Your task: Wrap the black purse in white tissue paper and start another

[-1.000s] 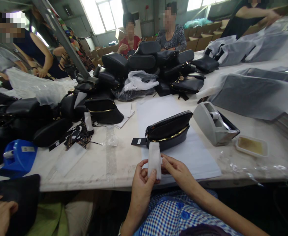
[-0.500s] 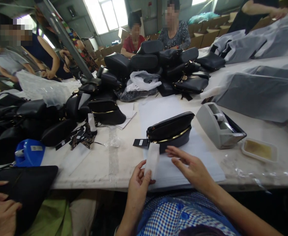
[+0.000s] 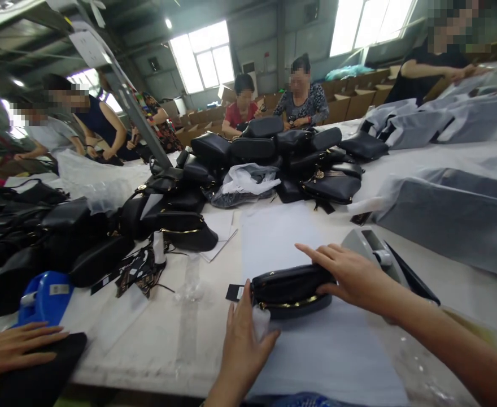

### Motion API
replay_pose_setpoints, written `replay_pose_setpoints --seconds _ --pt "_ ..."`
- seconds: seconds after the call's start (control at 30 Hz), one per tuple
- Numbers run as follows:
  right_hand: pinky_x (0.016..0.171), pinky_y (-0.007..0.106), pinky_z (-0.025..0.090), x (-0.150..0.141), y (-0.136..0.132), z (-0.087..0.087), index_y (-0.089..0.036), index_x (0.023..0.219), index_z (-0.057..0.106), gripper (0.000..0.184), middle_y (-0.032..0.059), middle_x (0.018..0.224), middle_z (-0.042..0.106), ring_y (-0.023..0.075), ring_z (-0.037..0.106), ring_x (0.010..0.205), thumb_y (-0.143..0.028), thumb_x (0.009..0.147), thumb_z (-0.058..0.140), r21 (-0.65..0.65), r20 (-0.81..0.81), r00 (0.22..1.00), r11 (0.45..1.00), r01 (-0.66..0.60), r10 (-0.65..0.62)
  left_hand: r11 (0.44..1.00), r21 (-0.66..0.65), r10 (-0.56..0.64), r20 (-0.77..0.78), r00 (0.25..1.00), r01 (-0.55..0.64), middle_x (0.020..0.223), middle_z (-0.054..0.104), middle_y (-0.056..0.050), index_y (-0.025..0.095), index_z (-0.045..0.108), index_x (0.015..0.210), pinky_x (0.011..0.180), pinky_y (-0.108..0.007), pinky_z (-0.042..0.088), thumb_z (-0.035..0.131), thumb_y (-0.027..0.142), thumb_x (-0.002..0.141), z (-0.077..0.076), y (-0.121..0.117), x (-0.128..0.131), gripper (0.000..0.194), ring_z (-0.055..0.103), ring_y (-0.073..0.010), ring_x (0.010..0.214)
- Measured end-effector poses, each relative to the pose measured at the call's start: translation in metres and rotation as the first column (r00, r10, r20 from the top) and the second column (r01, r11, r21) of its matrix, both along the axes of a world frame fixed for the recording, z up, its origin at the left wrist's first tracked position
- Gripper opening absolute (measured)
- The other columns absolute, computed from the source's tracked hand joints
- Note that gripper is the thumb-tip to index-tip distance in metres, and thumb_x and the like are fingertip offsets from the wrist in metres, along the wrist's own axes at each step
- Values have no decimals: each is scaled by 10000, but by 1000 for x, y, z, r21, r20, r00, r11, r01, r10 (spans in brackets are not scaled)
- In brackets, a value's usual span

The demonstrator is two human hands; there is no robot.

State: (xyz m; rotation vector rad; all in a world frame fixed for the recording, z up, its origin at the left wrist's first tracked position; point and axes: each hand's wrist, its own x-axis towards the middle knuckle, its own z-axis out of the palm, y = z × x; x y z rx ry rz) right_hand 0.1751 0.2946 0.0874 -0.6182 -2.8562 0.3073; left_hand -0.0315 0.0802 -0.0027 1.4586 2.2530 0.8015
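Observation:
A small black zip bag (image 3: pixel 288 288) with a gold zipper lies on a white sheet (image 3: pixel 316 350) just in front of me. My right hand (image 3: pixel 345 274) rests on the bag's right end, thumb under the edge and fingers laid over the top. My left hand (image 3: pixel 244 345) pinches a small white paper piece (image 3: pixel 260 322) against the bag's left front. A black tag (image 3: pixel 235 292) sticks out at the bag's left end.
A grey tape dispenser (image 3: pixel 384 260) stands right of the bag. Heaps of black bags (image 3: pixel 274 152) fill the middle and left of the table. A blue tape dispenser (image 3: pixel 40 297) sits at the left, near another person's hand (image 3: pixel 15 347). Several people work around the table.
My right hand has left the white piece and reached forward onto the bag. My left hand has carried the white piece up to the bag. The camera has tilted upward.

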Motion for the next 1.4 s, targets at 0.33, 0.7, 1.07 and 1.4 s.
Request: replay_pose_setpoints --seconds 0.33,0.7,1.07,1.4 --pt "1021 302 482 -1 18 -3 -315 1336 575 551 2 1264 661 213 633 1139 -144 814 619 -540 -63 989 829 -147 134 952 122 -250 -217 943 281 1117 706 -81 209 581 1184 901 -384 553 612 135 757 -24 18 -59 434 667 -235 1026" --pt "1192 488 269 4 26 -56 -299 1453 435 768 -11 1448 501 230 334 1415 84 790 370 233 -350 924 970 -71 151 923 -95 -333 -681 652 372 1269 642 -74 302 319 1492 838 -387 538 499 41 858 48 57 -107 709 662 -242 1035" --pt "1174 528 280 8 -15 -110 -248 1497 356 780 31 1582 276 282 182 1467 -30 761 493 -38 -37 998 998 -55 53 947 -263 -297 -505 810 184 1484 471 -127 225 440 1432 1119 -585 339 373 -18 828 -7 53 -90 655 374 -292 1409" --pt "1134 529 359 117 -36 -54 -230 1331 553 404 88 1403 537 282 418 1361 -189 930 532 116 -499 629 674 730 -595 907 1 -386 -402 830 422 1641 68 -112 328 292 1500 1082 -633 350 736 348 775 -4 118 -16 850 84 -419 1476"
